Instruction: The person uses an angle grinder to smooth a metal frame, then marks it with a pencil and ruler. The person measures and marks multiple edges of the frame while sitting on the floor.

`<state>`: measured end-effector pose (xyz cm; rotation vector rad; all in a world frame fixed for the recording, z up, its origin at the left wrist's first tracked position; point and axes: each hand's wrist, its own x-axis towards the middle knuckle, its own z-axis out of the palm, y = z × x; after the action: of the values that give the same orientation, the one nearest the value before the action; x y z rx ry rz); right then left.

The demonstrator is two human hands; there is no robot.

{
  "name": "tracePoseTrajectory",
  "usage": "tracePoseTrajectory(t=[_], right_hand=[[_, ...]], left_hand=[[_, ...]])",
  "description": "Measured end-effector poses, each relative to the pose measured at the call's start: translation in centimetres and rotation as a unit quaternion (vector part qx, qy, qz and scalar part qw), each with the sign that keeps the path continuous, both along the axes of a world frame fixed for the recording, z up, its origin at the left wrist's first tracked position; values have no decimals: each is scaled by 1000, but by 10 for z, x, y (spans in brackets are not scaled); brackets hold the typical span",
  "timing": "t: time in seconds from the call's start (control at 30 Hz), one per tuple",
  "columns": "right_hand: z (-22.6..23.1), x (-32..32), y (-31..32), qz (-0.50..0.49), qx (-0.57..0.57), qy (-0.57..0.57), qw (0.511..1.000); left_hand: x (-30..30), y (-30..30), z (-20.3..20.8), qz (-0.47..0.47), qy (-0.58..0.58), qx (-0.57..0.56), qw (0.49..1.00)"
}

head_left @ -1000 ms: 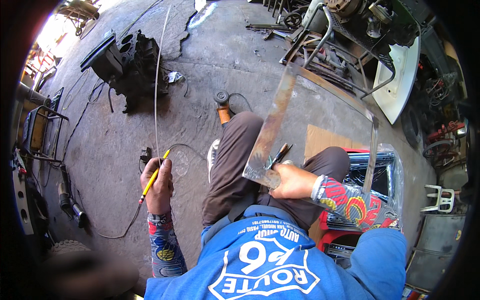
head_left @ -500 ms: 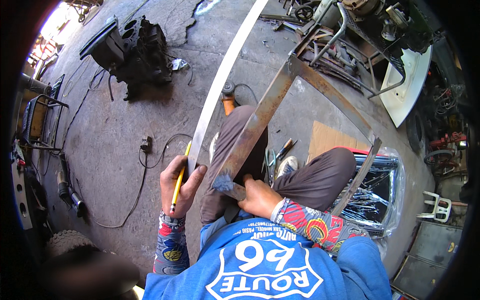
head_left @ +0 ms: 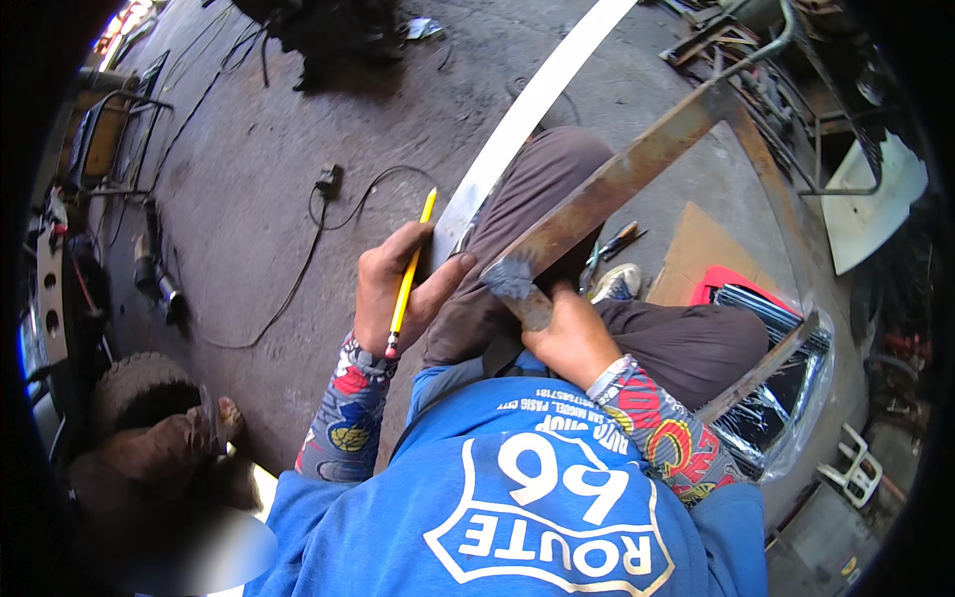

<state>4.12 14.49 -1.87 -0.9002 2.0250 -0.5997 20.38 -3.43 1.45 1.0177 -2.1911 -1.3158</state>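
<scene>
Holding step, it seems: left hand [head_left: 376, 303] pinches strip [head_left: 527, 114] and pencil [head_left: 410, 274], right hand [head_left: 572, 336] grips frame [head_left: 627, 179]; next needs steadiness.

Worker's clothing, seen from above. The torso is covered by a blue short-sleeved shirt [head_left: 373, 522], on which a white-outlined shield emblem [head_left: 552, 507] with large white characters is printed, inverted in this view; smaller white lettering [head_left: 575, 410] is set on its far side, toward the waist. The forearms are clad in a left arm sleeve [head_left: 343, 423] and a right arm sleeve [head_left: 662, 423], both grey and patterned in red and yellow; the right one is edged with a pale cuff [head_left: 609, 376]. The left hand [head_left: 393, 294] and right hand [head_left: 572, 333] are bare. The legs are clothed in dark brownish trousers [head_left: 686, 348]; beyond them, a pale-and-dark shoe [head_left: 619, 283] is partly shown.
</scene>
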Motion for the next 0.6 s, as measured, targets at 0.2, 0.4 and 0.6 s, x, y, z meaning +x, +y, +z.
tracePoseTrajectory(t=[0.2,0.4,0.6], right_hand=[[0,-4,-6,0,6,-22,1000],[8,-8,-6,14,39,-9,999],[9,-5,-2,44,-19,93,995]], left_hand=[[7,3,0,-32,42,1,999],[-3,23,-10,-54,105,-14,993],[-2,41,-21,-74,66,-37,994]])
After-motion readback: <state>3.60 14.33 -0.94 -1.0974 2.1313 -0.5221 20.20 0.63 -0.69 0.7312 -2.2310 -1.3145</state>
